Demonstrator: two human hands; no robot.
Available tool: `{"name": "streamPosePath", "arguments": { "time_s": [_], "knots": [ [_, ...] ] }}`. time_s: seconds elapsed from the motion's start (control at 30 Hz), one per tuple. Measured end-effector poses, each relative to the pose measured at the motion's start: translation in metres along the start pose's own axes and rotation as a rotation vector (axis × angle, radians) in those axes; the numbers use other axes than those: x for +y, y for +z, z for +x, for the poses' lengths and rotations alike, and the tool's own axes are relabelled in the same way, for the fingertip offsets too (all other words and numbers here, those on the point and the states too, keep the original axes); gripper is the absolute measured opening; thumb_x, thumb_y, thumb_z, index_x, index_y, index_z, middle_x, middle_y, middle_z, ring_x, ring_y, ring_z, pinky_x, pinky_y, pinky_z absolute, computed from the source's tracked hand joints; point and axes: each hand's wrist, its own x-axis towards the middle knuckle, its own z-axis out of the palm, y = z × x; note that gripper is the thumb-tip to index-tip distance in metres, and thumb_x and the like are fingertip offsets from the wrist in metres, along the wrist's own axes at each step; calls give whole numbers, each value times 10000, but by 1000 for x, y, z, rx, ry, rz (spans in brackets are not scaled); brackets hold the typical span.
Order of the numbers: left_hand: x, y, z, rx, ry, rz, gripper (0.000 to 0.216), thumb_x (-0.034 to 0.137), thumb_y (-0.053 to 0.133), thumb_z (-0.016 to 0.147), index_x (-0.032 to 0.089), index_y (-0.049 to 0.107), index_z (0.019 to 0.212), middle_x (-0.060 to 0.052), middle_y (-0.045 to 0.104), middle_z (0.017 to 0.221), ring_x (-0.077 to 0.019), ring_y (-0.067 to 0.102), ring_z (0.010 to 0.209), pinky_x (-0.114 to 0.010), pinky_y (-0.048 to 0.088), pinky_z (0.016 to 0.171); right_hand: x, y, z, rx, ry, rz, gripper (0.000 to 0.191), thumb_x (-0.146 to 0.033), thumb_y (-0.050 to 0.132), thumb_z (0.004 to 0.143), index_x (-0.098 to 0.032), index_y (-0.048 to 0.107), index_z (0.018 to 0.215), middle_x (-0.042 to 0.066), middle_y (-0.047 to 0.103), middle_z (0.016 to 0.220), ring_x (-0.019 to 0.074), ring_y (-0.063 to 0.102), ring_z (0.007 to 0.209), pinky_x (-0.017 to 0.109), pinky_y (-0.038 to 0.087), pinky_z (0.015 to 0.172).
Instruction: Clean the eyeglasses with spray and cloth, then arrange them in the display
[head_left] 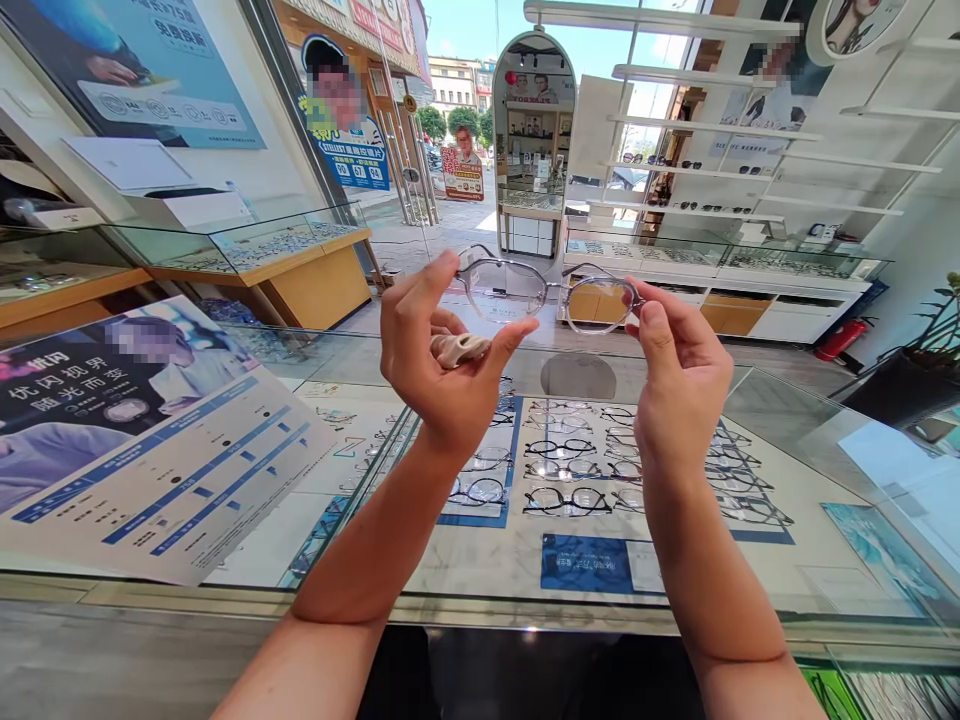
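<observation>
A pair of eyeglasses [556,290] with clear lenses and a thin, partly dark frame is held up above the glass counter, tilted slightly down to the right. My left hand [442,350] grips its left side near the hinge, with a crumpled pale cloth [459,349] tucked in the curled fingers. The left thumb is stretched out below the left lens. My right hand [679,370] pinches the right end of the frame between thumb and fingers. Both temples point away from me.
Below lies a glass display counter [480,598] with rows of glasses [568,500] inside. A printed leaflet [180,470] rests on its left. Beyond stand an arched mirror [535,150], wall shelves [712,130], more showcases, a fire extinguisher [841,340] and a potted plant [911,360].
</observation>
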Motion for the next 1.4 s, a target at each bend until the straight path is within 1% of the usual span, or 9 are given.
{"name": "streamPosePath", "arguments": {
  "time_s": [0.23, 0.33, 0.6, 0.73, 0.87, 1.0, 1.13, 1.27, 1.4],
  "knots": [
    [4, 1, -1, 58, 43, 27, 792, 625, 970, 801, 355, 649, 1472, -100, 663, 1479, -235, 657, 986, -341, 500, 668, -2, 0, -1, -30, 92, 101, 298, -485, 721, 1046, -308, 819, 1264, 70, 803, 1367, 273, 736, 1341, 532, 598, 1174],
    [7, 1, -1, 36, 32, 43, 777, 613, 957, 825, 354, 640, 1485, -99, 672, 1466, -219, 639, 923, -349, 485, 660, -7, 0, 0, -30, 152, 163, 290, -491, 745, 1022, -304, 817, 1231, 65, 808, 1351, 270, 743, 1328, 533, 595, 1175],
    [11, 3, -1, 63, 122, 107, 698, 558, 933, 876, 359, 620, 1467, -74, 698, 1440, -200, 622, 850, -372, 502, 674, -11, 1, 3, -66, 221, 241, 240, -485, 718, 1017, -298, 794, 1147, 52, 836, 1237, 226, 804, 1087, 449, 636, 1004],
    [11, 5, -1, 81, 147, 161, 708, 566, 936, 870, 345, 620, 1464, -78, 711, 1433, -193, 638, 833, -370, 515, 671, -13, 1, 3, -59, 252, 296, 196, -465, 740, 996, -305, 783, 1101, 36, 846, 1218, 190, 771, 943, 418, 628, 931],
    [12, 6, 0, 67, 141, 77, 685, 571, 917, 891, 360, 621, 1472, -95, 686, 1494, -193, 654, 846, -371, 523, 659, -15, 1, 2, -61, 243, 285, 197, -468, 742, 996, -312, 782, 1109, 28, 845, 1221, 181, 729, 880, 417, 614, 912],
    [18, 5, -1, 33, 44, -29, 694, 577, 915, 894, 387, 609, 1487, -100, 652, 1566, -195, 689, 861, -376, 527, 640, -10, 0, 1, -99, 168, 206, 234, -489, 669, 1055, -322, 772, 1181, 31, 831, 1252, 188, 725, 915, 415, 601, 911],
    [28, 3, -1, -16, -120, -140, 699, 548, 950, 865, 422, 623, 1469, -76, 706, 1497, -214, 738, 900, -373, 526, 605, -2, -3, 0, -124, 85, 81, 293, -495, 591, 1098, -326, 765, 1262, 55, 818, 1245, 202, 745, 965, 424, 609, 910],
    [39, 0, 1, -63, -252, -232, 806, 526, 988, 816, 429, 583, 1506, -61, 739, 1438, -246, 768, 1057, -362, 572, 645, 2, -4, 0, -54, 105, 71, 287, -497, 643, 1069, -308, 796, 1221, 66, 813, 1237, 224, 761, 1073, 430, 615, 956],
    [47, -1, 2, -60, -320, -247, 784, 481, 1028, 748, 384, 598, 1396, -60, 765, 1362, -260, 778, 1117, -344, 586, 667, 5, -5, 1, -18, 145, 108, 273, -506, 689, 1038, -292, 810, 1157, 60, 818, 1195, 218, 756, 1078, 422, 611, 972]
  ]
}}
